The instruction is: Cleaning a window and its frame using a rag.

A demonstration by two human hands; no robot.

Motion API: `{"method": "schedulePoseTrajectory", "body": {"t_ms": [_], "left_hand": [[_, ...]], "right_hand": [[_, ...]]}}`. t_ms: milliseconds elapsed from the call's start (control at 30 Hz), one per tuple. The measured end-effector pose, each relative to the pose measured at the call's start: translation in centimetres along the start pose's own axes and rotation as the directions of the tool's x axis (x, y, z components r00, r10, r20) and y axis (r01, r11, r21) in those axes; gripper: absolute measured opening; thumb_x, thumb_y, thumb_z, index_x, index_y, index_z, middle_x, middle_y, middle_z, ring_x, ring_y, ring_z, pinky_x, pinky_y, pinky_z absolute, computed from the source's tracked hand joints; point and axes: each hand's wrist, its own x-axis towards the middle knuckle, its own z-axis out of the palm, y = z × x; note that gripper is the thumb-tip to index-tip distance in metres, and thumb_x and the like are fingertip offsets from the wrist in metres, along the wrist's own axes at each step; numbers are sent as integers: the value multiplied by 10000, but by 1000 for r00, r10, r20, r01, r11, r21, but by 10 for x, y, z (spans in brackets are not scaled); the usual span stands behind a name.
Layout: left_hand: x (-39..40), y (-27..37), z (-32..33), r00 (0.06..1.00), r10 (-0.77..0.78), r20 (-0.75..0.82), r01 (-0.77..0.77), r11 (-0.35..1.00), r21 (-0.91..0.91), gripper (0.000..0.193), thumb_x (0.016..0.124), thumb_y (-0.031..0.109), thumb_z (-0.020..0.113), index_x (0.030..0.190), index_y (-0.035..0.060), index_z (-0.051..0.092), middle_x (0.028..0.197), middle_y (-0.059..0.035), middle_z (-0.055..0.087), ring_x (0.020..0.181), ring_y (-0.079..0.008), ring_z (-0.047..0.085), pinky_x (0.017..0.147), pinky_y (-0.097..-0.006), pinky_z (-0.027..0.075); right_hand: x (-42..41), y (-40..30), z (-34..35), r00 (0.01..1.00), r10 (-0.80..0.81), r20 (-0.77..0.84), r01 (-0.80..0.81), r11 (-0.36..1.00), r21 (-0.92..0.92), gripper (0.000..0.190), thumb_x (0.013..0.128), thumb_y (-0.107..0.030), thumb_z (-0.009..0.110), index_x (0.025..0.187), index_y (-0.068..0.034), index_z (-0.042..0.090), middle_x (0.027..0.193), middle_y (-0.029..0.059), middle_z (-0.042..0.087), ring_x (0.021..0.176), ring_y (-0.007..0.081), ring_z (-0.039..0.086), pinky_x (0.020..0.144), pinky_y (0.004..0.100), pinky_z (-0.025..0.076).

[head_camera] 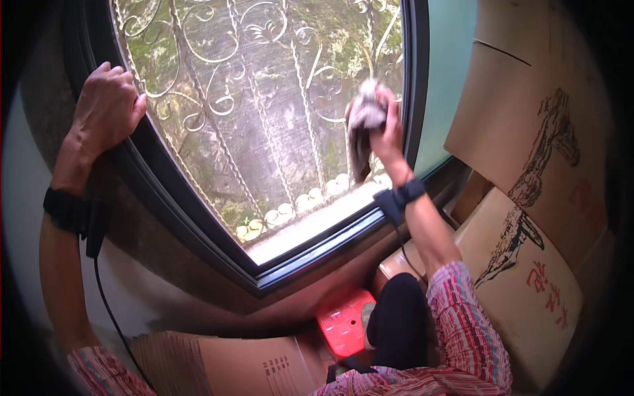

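My right hand holds a crumpled grey-brown cloth, somewhat blurred, up at the right part of the window screen. Part of the cloth hangs below the fingers. Whether it touches the mesh I cannot tell. At the left, my left hand is curled over the dark window frame, knuckles up, its fingertips partly hidden. Behind the mesh stands a wrought metal grille with twisted bars and scrolls. The window's bottom track runs below the right forearm.
A red plastic stool stands below the sill, with my shoe on it. Large printed cardboard boxes are stacked at the right. Flattened cardboard lies at lower left. Cables hang from both wrist straps. A greenish pane adjoins the frame.
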Motion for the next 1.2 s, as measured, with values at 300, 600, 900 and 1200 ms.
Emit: {"method": "schedulePoseTrajectory", "body": {"t_ms": [300,600,900,1200], "left_hand": [[-1,12,-4,985,-12,-170,1,998,-60,263,829,161,659,608,48,572,709,-88,560,705,-261,591,702,-392,453],[-4,15,2,994,90,-65,-96,991,-96,260,787,272,692,665,57,610,728,-82,590,720,-264,590,755,-393,450],[-28,27,-10,993,105,-46,-109,991,-77,387,802,397,694,675,32,676,720,-88,646,761,-219,599,865,-370,433],[-36,27,-6,996,68,-54,-71,995,-67,319,822,327,693,682,43,659,735,-92,631,782,-233,594,865,-376,438]], "right_hand": [[-94,45,38,985,172,-13,-169,947,-272,489,831,-62,612,1296,-174,512,1391,198,436,1272,394,457,1045,457,400],[-288,5,17,717,572,399,-633,774,28,340,798,11,594,1125,-64,646,1158,154,602,1102,295,603,941,361,498],[-17,-69,44,984,-129,122,142,985,-101,422,777,-42,650,1193,-103,613,1267,141,578,1197,328,536,1047,412,412],[-236,-68,56,859,179,480,-102,978,-182,361,719,4,626,1036,-154,696,1086,46,611,1108,324,517,976,414,429]]}}
